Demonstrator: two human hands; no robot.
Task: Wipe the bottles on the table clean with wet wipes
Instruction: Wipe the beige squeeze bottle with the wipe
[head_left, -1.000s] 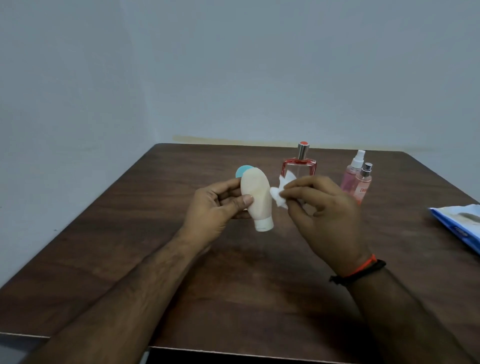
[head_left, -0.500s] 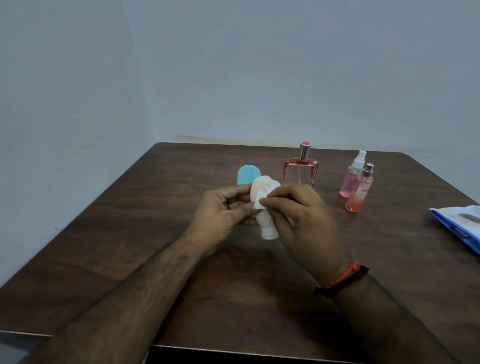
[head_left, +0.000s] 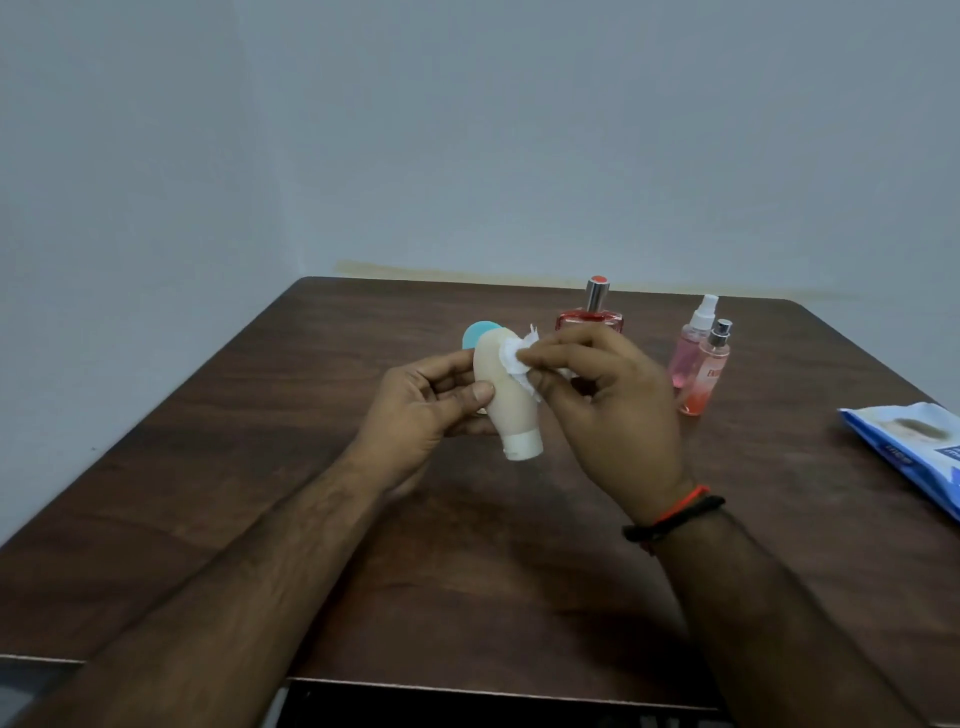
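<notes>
We have the cream tube bottle (head_left: 506, 395) lifted above the counter (head_left: 260, 467), cap end down and toward us, its rounded end tilted up and away. Our left hand (head_left: 421, 410) holds it from the left side, thumb laid on its front and fingers curled behind it. The wet wipe (head_left: 517, 364), bunched small, is pressed on the tube's upper right side, pinched in the grip of our right hand (head_left: 613, 410) between thumb and fingertips.

We judge the job to be in its early or middle part: this one bottle is under the wipe, and whether it is clean already we cannot tell. Behind the tube a blue-capped thing (head_left: 475, 332) peeps out, mostly hidden. Farther back stands the square red perfume bottle (head_left: 592, 312), and to its right two pink spray bottles (head_left: 698, 364) stand close together; all appear to wait their turn. The wipes pack (head_left: 909, 447) lies at the right edge of the counter, well apart from our hands.
</notes>
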